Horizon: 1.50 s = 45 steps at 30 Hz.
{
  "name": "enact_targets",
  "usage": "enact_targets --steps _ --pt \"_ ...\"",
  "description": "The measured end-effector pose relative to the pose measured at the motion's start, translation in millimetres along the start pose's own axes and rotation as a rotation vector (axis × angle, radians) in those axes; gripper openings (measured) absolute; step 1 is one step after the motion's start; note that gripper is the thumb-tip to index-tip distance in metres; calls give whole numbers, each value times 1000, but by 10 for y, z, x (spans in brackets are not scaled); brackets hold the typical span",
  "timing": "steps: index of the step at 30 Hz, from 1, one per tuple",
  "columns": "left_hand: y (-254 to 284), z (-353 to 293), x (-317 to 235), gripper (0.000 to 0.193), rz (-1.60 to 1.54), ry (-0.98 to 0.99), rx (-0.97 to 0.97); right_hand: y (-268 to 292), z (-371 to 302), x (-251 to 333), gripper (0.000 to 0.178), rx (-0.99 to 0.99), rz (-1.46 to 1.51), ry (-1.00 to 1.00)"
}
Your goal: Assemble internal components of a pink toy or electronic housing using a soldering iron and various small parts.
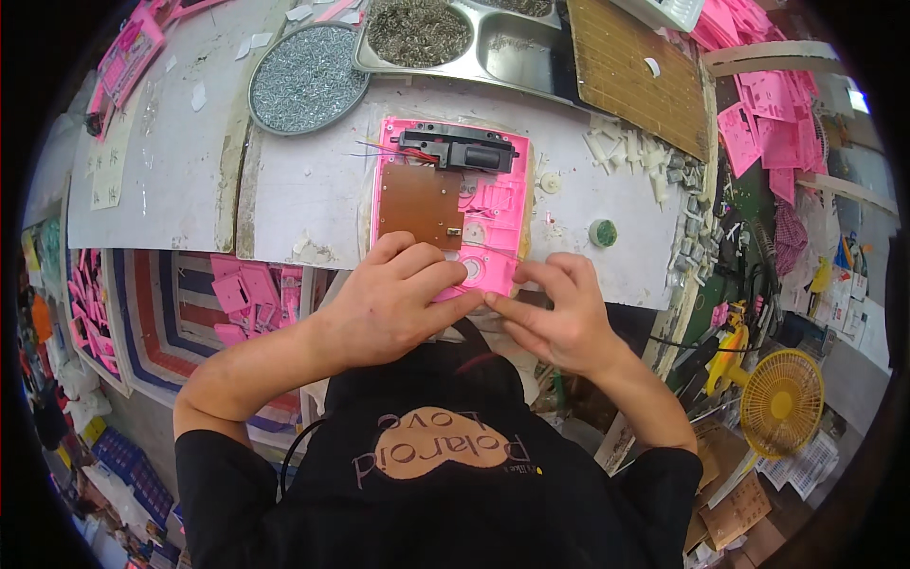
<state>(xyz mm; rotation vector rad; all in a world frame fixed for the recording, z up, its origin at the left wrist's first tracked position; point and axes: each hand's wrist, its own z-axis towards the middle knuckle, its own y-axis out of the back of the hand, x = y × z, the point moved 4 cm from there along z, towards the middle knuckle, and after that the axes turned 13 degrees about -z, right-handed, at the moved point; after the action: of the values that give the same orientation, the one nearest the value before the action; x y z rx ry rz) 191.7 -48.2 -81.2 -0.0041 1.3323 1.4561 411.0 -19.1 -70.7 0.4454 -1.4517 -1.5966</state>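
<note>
A pink plastic housing lies open side up near the table's front edge. Across its far end sits a black mechanism with thin coloured wires on its left. A brown circuit board covers much of the left half. My left hand is closed over the near left part of the housing, its fingers curled at the board's near edge. At the near right corner my right hand grips the housing, and its thumb meets my left thumb at the near edge. Anything small under the fingertips is hidden.
A round tray of screws and a metal compartment tray stand behind the housing. At the right lie a green-topped round piece, white plastic pieces and a brown board. A yellow fan stands lower right.
</note>
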Motion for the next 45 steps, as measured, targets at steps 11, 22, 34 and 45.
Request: enact_targets --steps 11,22,34,45 --pt "43 50 -89 41 -152 105 -98 367 54 384 24 109 225 35" --pt "282 -316 -21 21 -50 -15 -206 -80 428 370 62 67 -81 13" --pt "-147 -982 -90 17 -126 341 103 -485 863 844 32 7 5 -71" --pt "267 -594 327 26 -301 232 -60 -353 854 503 33 94 115 37"
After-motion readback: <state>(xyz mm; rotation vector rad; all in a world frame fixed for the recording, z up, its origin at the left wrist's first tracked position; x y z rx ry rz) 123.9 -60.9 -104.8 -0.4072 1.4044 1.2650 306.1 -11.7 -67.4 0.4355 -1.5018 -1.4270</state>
